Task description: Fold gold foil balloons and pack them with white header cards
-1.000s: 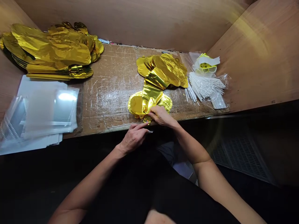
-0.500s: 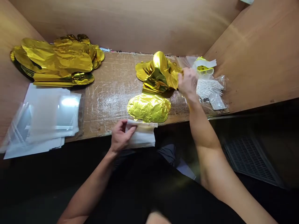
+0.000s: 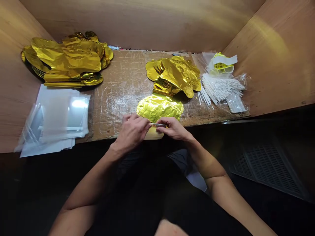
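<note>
My left hand (image 3: 133, 131) is closed on the left side of a thin whitish packet (image 3: 155, 134) with a printed strip along its top edge. At that edge's right end, my right hand (image 3: 174, 128) pinches with thumb and fingers. The packet is tilted, so its strip shows nearly edge-on, and the fingers hide part of it. Just beyond the hands lies a flat gold foil balloon (image 3: 159, 106) on the worktop. Behind it sits a crumpled pile of gold foil balloons (image 3: 178, 73).
A bigger stack of gold foil balloons (image 3: 69, 60) lies at the back left, above clear plastic sleeves (image 3: 59, 118). To the right are white paper sticks (image 3: 221, 88), a yellow and white roll (image 3: 223, 64) and a small clear bag (image 3: 235, 102). Wooden panels (image 3: 147, 23) enclose the worktop (image 3: 113, 98).
My right hand has come from the foil pile beside the sticks to the packet's edge. The packet has tipped, and the raised foil on the pile has dropped flatter.
</note>
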The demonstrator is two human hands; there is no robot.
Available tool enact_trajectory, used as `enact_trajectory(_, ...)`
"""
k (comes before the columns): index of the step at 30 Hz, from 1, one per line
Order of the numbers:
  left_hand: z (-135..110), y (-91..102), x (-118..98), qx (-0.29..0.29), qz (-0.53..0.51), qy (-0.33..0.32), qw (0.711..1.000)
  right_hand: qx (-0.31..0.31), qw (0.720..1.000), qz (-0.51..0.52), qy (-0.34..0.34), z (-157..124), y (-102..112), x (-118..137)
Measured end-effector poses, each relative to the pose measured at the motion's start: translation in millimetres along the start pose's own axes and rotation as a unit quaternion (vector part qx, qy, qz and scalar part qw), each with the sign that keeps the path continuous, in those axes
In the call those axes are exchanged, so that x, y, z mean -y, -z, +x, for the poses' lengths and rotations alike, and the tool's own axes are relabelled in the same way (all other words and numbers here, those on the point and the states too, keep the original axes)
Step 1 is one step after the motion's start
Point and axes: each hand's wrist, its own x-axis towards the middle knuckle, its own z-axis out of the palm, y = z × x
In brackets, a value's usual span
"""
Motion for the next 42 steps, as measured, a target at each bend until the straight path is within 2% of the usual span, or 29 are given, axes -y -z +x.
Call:
enact_trajectory(3,10.0,-8.5,4.4,0.065,-0.022,-0.001,0.998,-0.024,0.999,-0.036,0.026,-3.7,-3.5,-1.1)
enact_trajectory(7,14.0,-14.3,10.8,0.096,-0.058,0.003,0.994,-0.048,0.988,-0.108,0.099,-8.0,-7.7,-6.6)
enact_trajectory(10,15.0,-11.8,9.3,0.116,-0.085,0.007,0.990,-0.052,0.963,-0.225,0.141,-9.3,-6.6,-9.1)
enact_trajectory(14,16.8,-6.7,5.5,0.136,-0.140,0.027,0.980,-0.024,0.920,-0.356,0.163,-10.5,-2.6,-8.9)
enact_trajectory(17,17.3,-4.2,6.2,0.140,-0.172,0.037,0.974,-0.007,0.909,-0.373,0.185,-12.6,-4.5,-9.3)
enact_trajectory(20,15.7,-4.0,10.4,0.150,-0.177,0.038,0.972,-0.013,0.913,-0.348,0.212,-15.3,-9.6,-9.7)
enact_trajectory(22,12.5,-6.9,13.2,0.144,-0.155,0.023,0.977,-0.059,0.931,-0.300,0.201,-14.7,-9.8,-9.0)
enact_trajectory(25,3.7,-18.4,13.3,0.113,-0.112,-0.051,0.986,-0.150,0.961,-0.206,0.105,-5.2,-1.6,-7.4)
enact_trajectory(27,-3.9,-30.4,10.3,0.096,-0.091,-0.103,0.986,-0.144,0.973,-0.178,0.032,7.1,4.8,-7.3)
enact_trajectory(29,-11.3,-43.0,6.6,0.095,-0.066,-0.134,0.984,-0.088,0.976,-0.197,-0.017,20.8,6.5,-7.8)
enact_trajectory(31,-17.3,-53.3,4.0,0.099,-0.046,-0.148,0.983,-0.035,0.962,-0.267,-0.050,31.7,3.1,-8.4)
enact_trajectory(32,-19.7,-57.0,3.4,0.100,-0.042,-0.150,0.983,-0.021,0.946,-0.318,-0.066,35.1,0.5,-8.5)
enact_trajectory(33,-21.5,-59.6,3.2,0.097,-0.043,-0.149,0.983,-0.016,0.925,-0.371,-0.086,36.8,-1.7,-8.6)
enact_trajectory(35,-24.0,-62.3,3.5,0.088,-0.054,-0.140,0.985,-0.045,0.878,-0.460,-0.127,35.9,-3.2,-9.2)
enact_trajectory(36,-24.9,-62.8,3.7,0.085,-0.059,-0.138,0.985,-0.065,0.863,-0.482,-0.133,33.9,-2.1,-10.2)
enact_trajectory(37,-25.6,-63.0,4.0,0.084,-0.062,-0.137,0.985,-0.074,0.861,-0.488,-0.122,31.6,0.1,-11.9)
enact_trajectory(39,-27.2,-63.4,4.4,0.085,-0.059,-0.134,0.986,-0.061,0.882,-0.464,-0.059,27.7,5.9,-17.8)
enact_trajectory(42,-30.6,-65.2,5.1,0.084,-0.052,-0.146,0.984,-0.002,0.914,-0.405,0.020,27.8,12.8,-29.6)
